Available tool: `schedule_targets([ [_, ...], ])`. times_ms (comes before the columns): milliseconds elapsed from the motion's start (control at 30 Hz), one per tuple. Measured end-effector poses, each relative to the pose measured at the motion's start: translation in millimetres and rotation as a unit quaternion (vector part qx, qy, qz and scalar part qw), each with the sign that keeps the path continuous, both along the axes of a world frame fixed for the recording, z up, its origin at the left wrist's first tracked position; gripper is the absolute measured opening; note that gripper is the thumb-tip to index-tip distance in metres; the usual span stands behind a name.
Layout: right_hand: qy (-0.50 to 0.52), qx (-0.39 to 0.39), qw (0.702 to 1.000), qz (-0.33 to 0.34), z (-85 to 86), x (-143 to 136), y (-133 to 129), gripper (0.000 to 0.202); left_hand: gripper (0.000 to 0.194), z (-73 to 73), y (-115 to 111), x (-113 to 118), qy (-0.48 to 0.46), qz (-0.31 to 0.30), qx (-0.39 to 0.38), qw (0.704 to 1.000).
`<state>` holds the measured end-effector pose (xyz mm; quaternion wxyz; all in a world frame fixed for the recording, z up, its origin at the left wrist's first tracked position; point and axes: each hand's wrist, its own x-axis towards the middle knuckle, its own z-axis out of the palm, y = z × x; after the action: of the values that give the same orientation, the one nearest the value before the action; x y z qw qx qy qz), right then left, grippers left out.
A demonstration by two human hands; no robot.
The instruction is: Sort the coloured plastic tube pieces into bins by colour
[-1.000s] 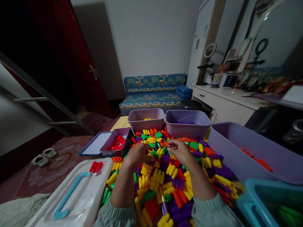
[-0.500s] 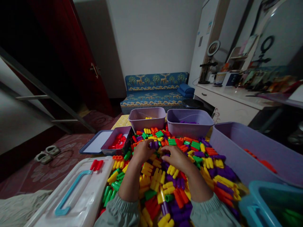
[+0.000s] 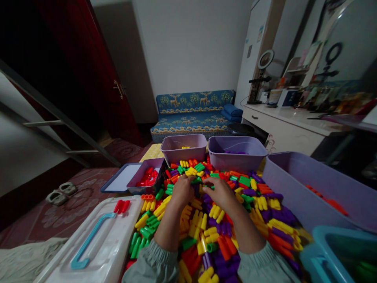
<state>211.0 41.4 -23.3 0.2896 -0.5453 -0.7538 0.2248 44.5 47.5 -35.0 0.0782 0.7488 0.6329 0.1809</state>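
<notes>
Nearest, between the two grey-green sleeves (image 3: 153, 263), loose yellow, purple and orange plastic blocks (image 3: 218, 226) cover the bench (image 3: 151, 152), whose yellow cover shows at its far left corner. The heap runs under both forearms and on past the hands. At the near right stands a turquoise bin (image 3: 319, 236) with green blocks in it; at the near left lies a white lid (image 3: 108, 243) with a blue handle (image 3: 87, 237), a red block (image 3: 121, 206) resting near its far end.

Farther in, the left hand (image 3: 184, 190) and right hand (image 3: 217, 190) are just apart above the heap, fingers bent toward each other. Small green blocks (image 3: 198, 180) lie right by the fingertips, in and just beyond the gap between the hands; whether either hand grips one cannot be told. Yellow blocks lie just on the near side of the right hand.

To the right of the heap is a long lavender tub (image 3: 282, 188) holding orange-red blocks (image 3: 330, 200). Beyond the left hand, to its left, a small purple box (image 3: 144, 189) holds red blocks (image 3: 149, 177). Past the heap, two lavender tubs (image 3: 235, 161) stand side by side, yellow blocks in the left one and purple in the right. Farthest back is a blue patterned sofa (image 3: 194, 114).
</notes>
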Motion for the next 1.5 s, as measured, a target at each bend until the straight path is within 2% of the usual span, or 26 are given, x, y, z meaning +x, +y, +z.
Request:
schedule_targets([
  [133, -0.016, 0.043, 0.999, -0.008, 11.5, -14, 20, 0.028, 0.039, 6.8, -5, 2, 0.002, 0.01, -0.036, 0.999],
  [233, -0.065, 0.08, 0.995, -0.014, 14.8, -27, 46, 0.046, 0.034, 9.7, -5, 1, -0.006, 0.015, -0.045, 0.999],
  [333, -0.15, 0.058, 0.987, -0.006, 9.5, -36, 67, 0.065, 0.029, 10.3, -5, -1, -0.013, 0.013, -0.048, 0.999],
  [433, -0.21, 0.024, 0.977, 0.011, 0.9, -39, 73, 0.067, 0.029, 10.3, -4, -3, -0.021, 0.018, -0.055, 0.998],
  [533, -0.229, 0.027, 0.973, 0.013, -1.0, -37, 64, 0.05, 0.03, 10.9, -4, -5, -0.047, 0.032, -0.05, 0.997],
  [700, -0.231, 0.032, 0.972, 0.028, 11.7, -34, 37, 0.032, 0.033, 11.8, -4, -6, -0.071, 0.048, -0.046, 0.995],
  [800, -0.212, 0.012, 0.977, 0.03, 17.1, -31, 20, 0.025, 0.025, 12.5, -4, -7, -0.054, 0.013, -0.069, 0.996],
  [933, -0.189, -0.015, 0.982, 0.017, 16.1, -26, -1, 0.022, 0.023, 16.0, -6, -11, -0.038, -0.04, -0.095, 0.994],
  [1100, -0.167, -0.013, 0.986, 0.001, 12.9, -18, -15, 0.018, 0.029, 20.9, -10, -15, -0.03, -0.081, -0.099, 0.991],
  [1200, -0.111, 0.001, 0.993, -0.049, 18.3, -6, -15, 0.023, 0.031, 21.0, -10, -17, -0.029, -0.073, -0.098, 0.992],
  [1267, -0.021, 0.029, 0.996, -0.083, 26.6, 3, -15, 0.025, 0.032, 19.6, -10, -18, -0.027, -0.066, -0.096, 0.993],
  [1333, 0.102, 0.072, 0.987, -0.1, 38.5, 10, -18, 0.026, 0.033, 17.7, -9, -18, -0.029, -0.061, -0.093, 0.993],
  [1400, 0.233, 0.127, 0.957, -0.114, 53.3, 14, -24, 0.026, 0.034, 15.5, -8, -19, -0.034, -0.06, -0.093, 0.993],
  [1433, 0.296, 0.163, 0.933, -0.127, 61.6, 14, -29, 0.026, 0.035, 14.4, -7, -19, -0.035, -0.06, -0.093, 0.993],
  [1500, 0.405, 0.257, 0.863, -0.157, 78.4, 14, -40, 0.026, 0.035, 12.3, -6, -20, -0.033, -0.06, -0.093, 0.993],
])
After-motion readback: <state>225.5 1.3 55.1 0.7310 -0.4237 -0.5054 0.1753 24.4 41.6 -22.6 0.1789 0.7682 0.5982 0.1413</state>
